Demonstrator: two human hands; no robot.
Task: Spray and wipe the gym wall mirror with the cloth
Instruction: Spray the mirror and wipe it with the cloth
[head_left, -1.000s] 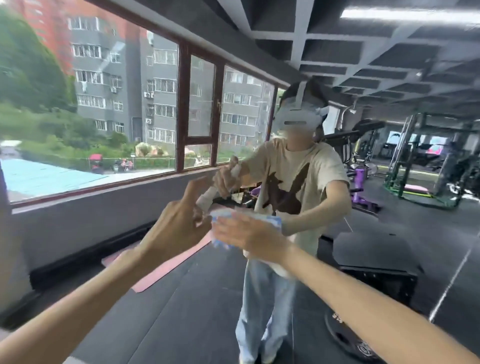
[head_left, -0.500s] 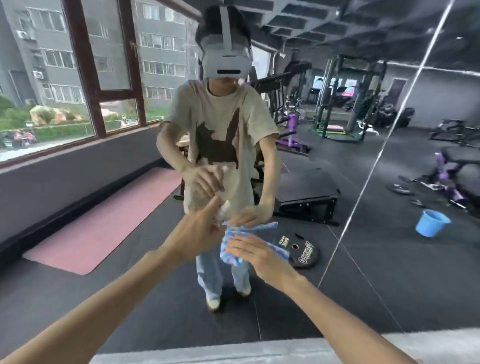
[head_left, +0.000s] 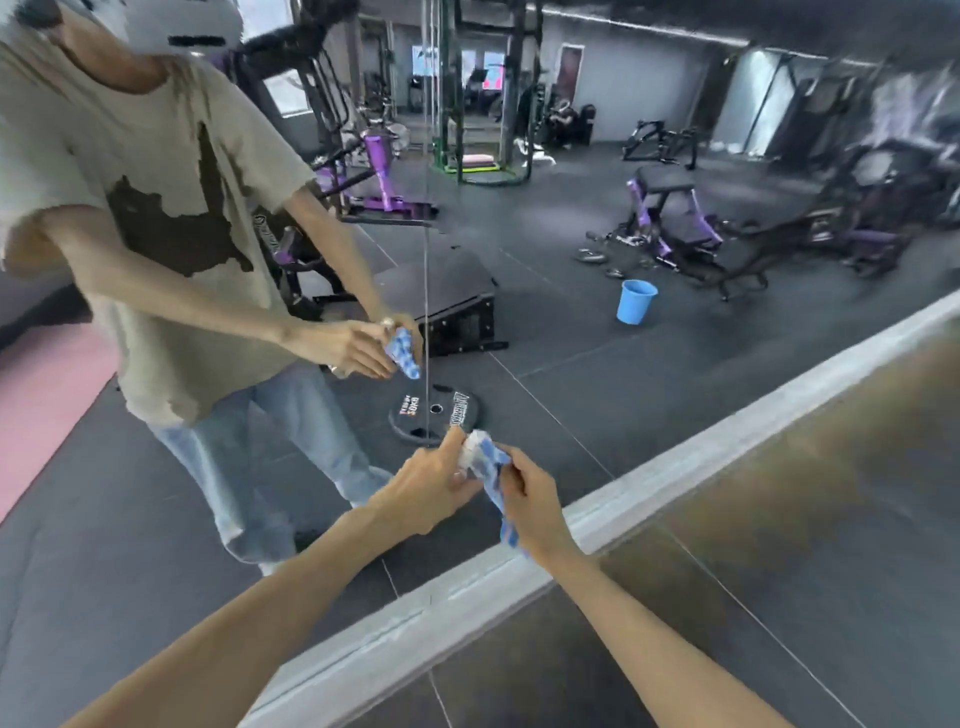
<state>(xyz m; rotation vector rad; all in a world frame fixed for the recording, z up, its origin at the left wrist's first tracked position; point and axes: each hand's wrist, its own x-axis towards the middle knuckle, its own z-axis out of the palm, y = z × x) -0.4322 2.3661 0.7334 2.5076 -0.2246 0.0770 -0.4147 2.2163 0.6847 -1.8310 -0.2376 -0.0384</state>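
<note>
The gym wall mirror (head_left: 571, 343) fills the upper view, and its pale bottom frame (head_left: 675, 467) runs diagonally. My left hand (head_left: 423, 493) grips a small white spray bottle (head_left: 470, 451), with the forefinger raised along its top. Just to its right, my right hand (head_left: 537, 512) holds the blue-and-white checked cloth (head_left: 494, 470) bunched up, one end hanging below the palm. Both hands are close together, off the glass and just above the mirror's lower edge. The reflection of me, at the left, shows the same hands and cloth.
The mirror reflects a blue bucket (head_left: 636, 301), a black weight plate (head_left: 434, 415), a black step box (head_left: 447, 306) and purple gym machines (head_left: 670, 223). A vertical seam (head_left: 426, 234) splits the mirror panels. Dark floor tiles (head_left: 753, 597) lie below the frame.
My view has swung down and to the right. Both hands have come down off the glass toward the mirror's lower edge. The cloth, pressed flat before, is now bunched in my right hand.
</note>
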